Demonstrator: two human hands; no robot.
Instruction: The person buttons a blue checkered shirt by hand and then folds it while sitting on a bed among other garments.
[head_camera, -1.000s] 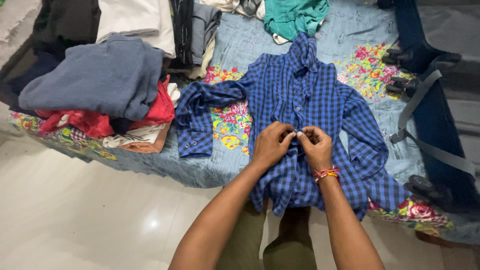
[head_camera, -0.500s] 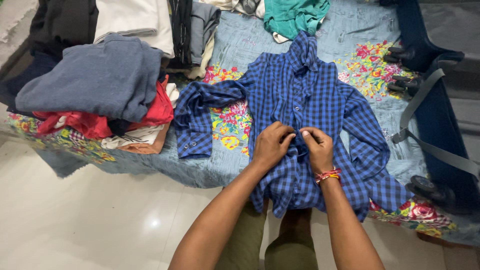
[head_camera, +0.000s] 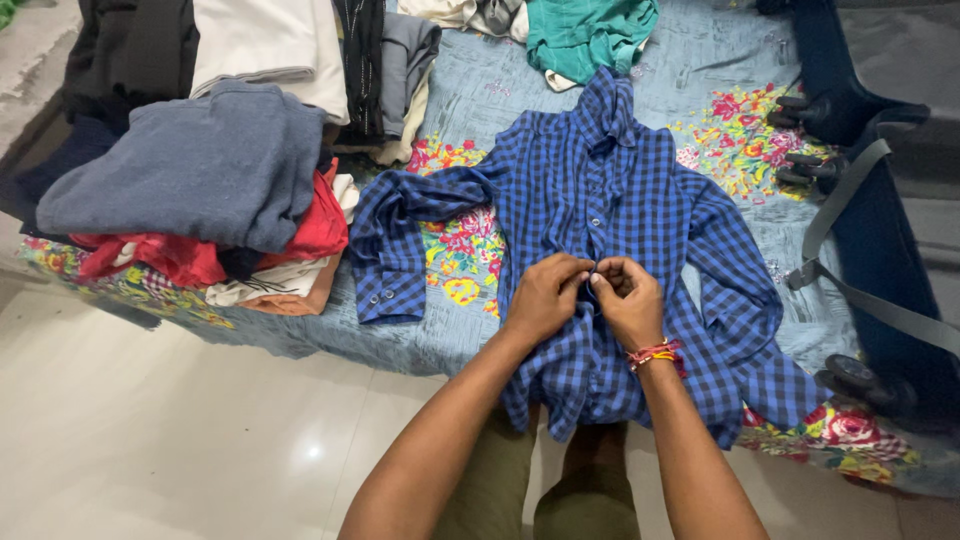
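The blue checked shirt (head_camera: 600, 200) lies face up across the bed (head_camera: 480, 85), collar toward the far edge and hem hanging over the near edge, which puts the button placket straight in front of the person and within easy reach of both hands. The left hand (head_camera: 541, 297) and the right hand (head_camera: 628, 300) meet at the middle of the placket, low on the shirt near the bed's near edge; each grip is pinched shut on the shirt's front edge, fingertips almost touching, as one would hold the cloth to work a small button. Whether a button sits between the fingers is too small to tell. A red and yellow thread band (head_camera: 655, 351) circles the right wrist. The shirt is a dark blue and black check, rumpled, its sleeves spread to either side with the left cuff (head_camera: 388, 296) folded back by the near edge, snaps showing. At the bed's left edge sits a pile of folded clothes (head_camera: 200, 170), grey on top of red; a teal garment (head_camera: 590, 35) lies by the far edge, and a dark wheeled suitcase (head_camera: 880, 250) rests along the right edge.
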